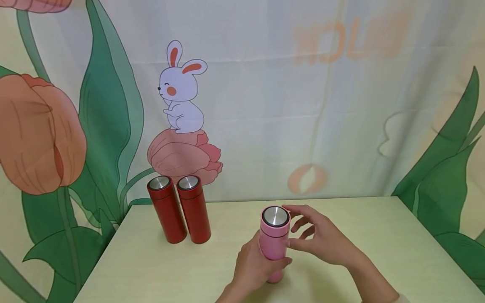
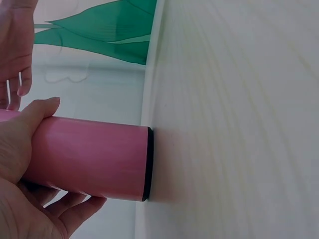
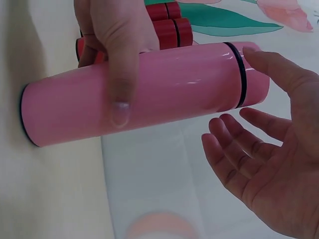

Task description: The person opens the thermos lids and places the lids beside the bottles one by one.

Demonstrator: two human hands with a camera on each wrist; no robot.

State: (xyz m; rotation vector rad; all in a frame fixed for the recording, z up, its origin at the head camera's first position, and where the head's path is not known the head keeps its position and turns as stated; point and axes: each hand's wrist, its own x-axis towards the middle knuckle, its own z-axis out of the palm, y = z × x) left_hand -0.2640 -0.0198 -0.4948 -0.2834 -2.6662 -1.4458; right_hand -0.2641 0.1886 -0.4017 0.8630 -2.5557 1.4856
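Note:
A pink thermos flask [image 1: 273,246] with a steel disc on its lid [image 1: 275,216] is near upright, its base right at the tabletop in the left wrist view. My left hand [image 1: 254,261] grips its body below the middle, the thumb across the front and the fingers round the far side. At the lid seam, my right hand [image 1: 323,235] has its thumb [image 3: 269,62] and index fingertip right by the flask. Its other fingers [image 3: 234,149] are loosely bent, with space between them and the pink surface.
Two red thermos flasks [image 1: 166,214] [image 1: 195,214] stand side by side at the back left of the pale wooden table [image 1: 129,269]. A printed curtain [image 1: 250,105] with a rabbit and tulips hangs along the table's far edge.

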